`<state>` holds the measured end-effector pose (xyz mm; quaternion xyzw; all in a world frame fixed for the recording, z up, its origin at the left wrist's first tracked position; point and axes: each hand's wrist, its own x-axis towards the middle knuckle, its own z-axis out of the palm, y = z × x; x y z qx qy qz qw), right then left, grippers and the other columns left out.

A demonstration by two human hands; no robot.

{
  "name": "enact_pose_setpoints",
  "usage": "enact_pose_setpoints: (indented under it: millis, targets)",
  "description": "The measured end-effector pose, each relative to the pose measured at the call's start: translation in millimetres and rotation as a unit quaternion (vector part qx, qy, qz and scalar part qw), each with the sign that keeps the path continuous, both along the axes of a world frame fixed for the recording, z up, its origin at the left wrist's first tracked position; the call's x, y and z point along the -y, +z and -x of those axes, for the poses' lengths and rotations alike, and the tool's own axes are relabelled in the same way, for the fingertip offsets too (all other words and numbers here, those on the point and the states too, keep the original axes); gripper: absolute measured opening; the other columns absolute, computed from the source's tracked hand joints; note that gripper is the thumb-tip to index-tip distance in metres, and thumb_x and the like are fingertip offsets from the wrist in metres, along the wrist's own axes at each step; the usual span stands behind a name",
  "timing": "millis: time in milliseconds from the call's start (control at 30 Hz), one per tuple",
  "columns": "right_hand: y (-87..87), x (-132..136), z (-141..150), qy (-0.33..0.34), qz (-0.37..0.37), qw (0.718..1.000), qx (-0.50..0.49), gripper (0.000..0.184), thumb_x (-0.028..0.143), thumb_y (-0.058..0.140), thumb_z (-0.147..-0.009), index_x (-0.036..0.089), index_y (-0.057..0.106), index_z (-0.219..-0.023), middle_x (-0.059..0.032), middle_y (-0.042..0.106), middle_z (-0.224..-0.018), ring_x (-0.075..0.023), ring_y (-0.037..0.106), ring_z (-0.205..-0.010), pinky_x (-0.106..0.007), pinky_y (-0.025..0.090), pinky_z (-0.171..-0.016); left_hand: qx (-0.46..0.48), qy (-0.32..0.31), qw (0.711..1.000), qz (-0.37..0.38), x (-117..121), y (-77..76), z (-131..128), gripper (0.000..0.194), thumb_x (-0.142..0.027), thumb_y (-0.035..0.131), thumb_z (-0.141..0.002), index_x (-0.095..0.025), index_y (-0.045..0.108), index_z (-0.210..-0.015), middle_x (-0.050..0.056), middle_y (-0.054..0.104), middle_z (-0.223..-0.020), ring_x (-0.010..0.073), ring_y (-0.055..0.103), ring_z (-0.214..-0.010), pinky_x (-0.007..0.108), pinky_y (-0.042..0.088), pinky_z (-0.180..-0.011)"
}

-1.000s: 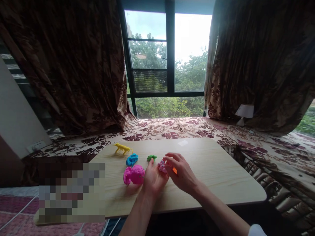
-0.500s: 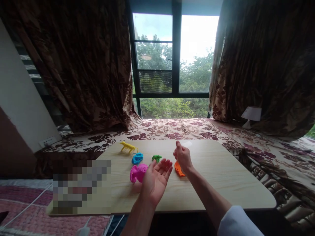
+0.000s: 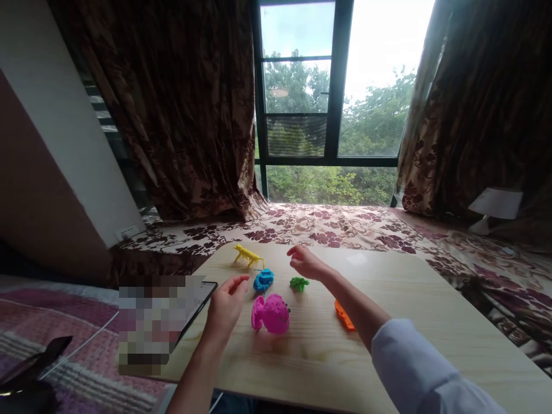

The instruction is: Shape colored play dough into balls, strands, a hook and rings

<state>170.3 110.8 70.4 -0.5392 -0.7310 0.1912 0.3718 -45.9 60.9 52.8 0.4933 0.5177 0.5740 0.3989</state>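
Note:
My left hand (image 3: pixel 226 305) is over the table's left side, fingers loosely bent with no object visible in them, just left of the blue clay piece (image 3: pixel 263 280). My right hand (image 3: pixel 307 263) reaches across the far middle, fingers pointing left, also with nothing visible in it. Between the hands and beyond them stands a yellow four-legged clay animal (image 3: pixel 247 256) with a long tail. A small green clay figure (image 3: pixel 299 283) lies below my right hand. Nearer sits a pink clay fish-like figure (image 3: pixel 276 313) with dark dots. My right forearm partly covers an orange clay piece (image 3: pixel 344 316).
The light wooden table (image 3: pixel 388 339) carries a dark-edged tablet-like device (image 3: pixel 197 313), mostly blurred out, on its left. Behind is a ledge with floral cloth (image 3: pixel 319 224), a white lamp (image 3: pixel 495 204) and a window between curtains. Dark glasses-like item (image 3: pixel 37 368) lies at lower left.
My left hand has moved left, away from the pink figure, and its palm has turned. My right hand has swung left from above the orange piece, its fist loosening. The view has turned left.

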Motion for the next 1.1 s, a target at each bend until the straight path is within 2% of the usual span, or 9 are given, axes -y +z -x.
enact_pose_setpoints:
  millis: [167, 300, 400, 533, 700, 800, 900, 1000, 1100]
  targets:
    - [-16.2, -23.2, 15.9, 0.035, 0.007, 0.992, 0.119, 0.035, 0.021, 0.060, -0.064, 0.019, 0.056, -0.099, -0.0044, 0.060, -0.085, -0.0169, 0.054, -0.079, -0.026, 0.039, -0.068, -0.145, -0.083, 0.986, -0.009, 24.5, -1.8, -3.7, 0.033, -0.040, 0.061, -0.067, -0.020, 0.063, -0.094, 0.004, 0.063, -0.087, 0.0182, 0.057, -0.075, 0.026, 0.044, -0.064]
    - [-21.3, -25.3, 22.6, 0.064, 0.023, 0.982, 0.178, 0.030, 0.025, 0.063, -0.063, 0.021, 0.061, -0.092, -0.0048, 0.063, -0.087, -0.0192, 0.056, -0.080, -0.025, 0.039, -0.066, -0.245, -0.097, 0.961, -0.082, 36.1, -9.3, -13.9, 0.043, -0.035, 0.070, -0.057, -0.026, 0.062, -0.098, 0.004, 0.056, -0.102, 0.0219, 0.053, -0.093, 0.028, 0.040, -0.080]
    - [-14.5, -21.4, 17.5, 0.082, 0.024, 0.977, 0.193, 0.038, 0.027, 0.060, -0.067, 0.024, 0.058, -0.105, -0.0039, 0.064, -0.093, -0.0184, 0.057, -0.083, -0.024, 0.040, -0.068, -0.258, -0.083, 0.959, -0.088, 32.8, -19.2, -14.6, 0.042, -0.033, 0.072, -0.054, -0.026, 0.063, -0.094, 0.004, 0.056, -0.100, 0.0234, 0.052, -0.093, 0.031, 0.038, -0.084]
    - [6.1, -1.8, 4.0, 0.077, -0.003, 0.981, 0.176, 0.040, 0.027, 0.054, -0.075, 0.022, 0.053, -0.114, -0.0056, 0.060, -0.107, -0.0187, 0.054, -0.096, -0.027, 0.040, -0.079, -0.182, -0.095, 0.978, -0.025, 31.5, -18.2, -10.8, 0.044, -0.034, 0.072, -0.055, -0.021, 0.061, -0.096, 0.006, 0.058, -0.097, 0.0229, 0.054, -0.089, 0.031, 0.039, -0.081]
    - [24.8, 58.4, 5.7, 0.117, -0.031, 0.991, -0.050, 0.031, 0.032, 0.038, -0.087, 0.021, 0.056, -0.109, -0.0041, 0.061, -0.105, -0.0156, 0.057, -0.089, -0.027, 0.044, -0.076, 0.072, -0.242, 0.961, 0.114, 50.2, 7.4, -29.2, 0.041, -0.038, 0.059, -0.071, -0.018, 0.056, -0.107, 0.008, 0.062, -0.100, 0.0183, 0.058, -0.084, 0.026, 0.043, -0.069]
    - [22.8, 93.1, 10.6, 0.151, -0.031, 0.983, -0.098, 0.032, 0.034, 0.037, -0.088, 0.020, 0.059, -0.105, -0.0033, 0.062, -0.101, -0.0160, 0.057, -0.089, -0.027, 0.044, -0.076, 0.148, -0.314, 0.932, 0.106, 58.2, 14.6, -51.0, 0.042, -0.034, 0.060, -0.072, -0.020, 0.053, -0.111, 0.006, 0.062, -0.101, 0.0152, 0.058, -0.081, 0.022, 0.043, -0.063]
    - [16.7, 114.2, -0.2, 0.103, -0.057, 0.984, -0.135, 0.032, 0.033, 0.036, -0.088, 0.019, 0.060, -0.103, -0.0042, 0.061, -0.101, -0.0157, 0.055, -0.092, -0.027, 0.043, -0.079, 0.179, -0.344, 0.915, 0.107, 61.6, 11.7, -66.9, 0.039, -0.034, 0.058, -0.074, -0.021, 0.053, -0.111, 0.007, 0.061, -0.103, 0.0143, 0.057, -0.080, 0.022, 0.043, -0.060]
    - [14.0, 129.7, -22.7, 0.041, -0.076, 0.986, -0.141, 0.028, 0.034, 0.042, -0.085, 0.019, 0.061, -0.100, -0.0056, 0.059, -0.099, -0.0147, 0.056, -0.086, -0.025, 0.045, -0.073, 0.174, -0.347, 0.917, 0.093, 66.1, 7.4, -74.2, 0.038, -0.032, 0.058, -0.074, -0.021, 0.053, -0.110, 0.007, 0.060, -0.106, 0.0156, 0.057, -0.086, 0.023, 0.044, -0.066]
    - [15.6, 144.1, -38.1, 0.043, -0.074, 0.992, -0.097, 0.023, 0.032, 0.055, -0.078, 0.019, 0.064, -0.095, -0.0049, 0.058, -0.091, -0.0123, 0.057, -0.073, -0.022, 0.046, -0.061, 0.166, -0.333, 0.927, 0.054, 71.9, 7.1, -78.7, 0.042, -0.027, 0.062, -0.071, -0.019, 0.052, -0.111, 0.008, 0.059, -0.107, 0.0181, 0.056, -0.092, 0.027, 0.043, -0.075]
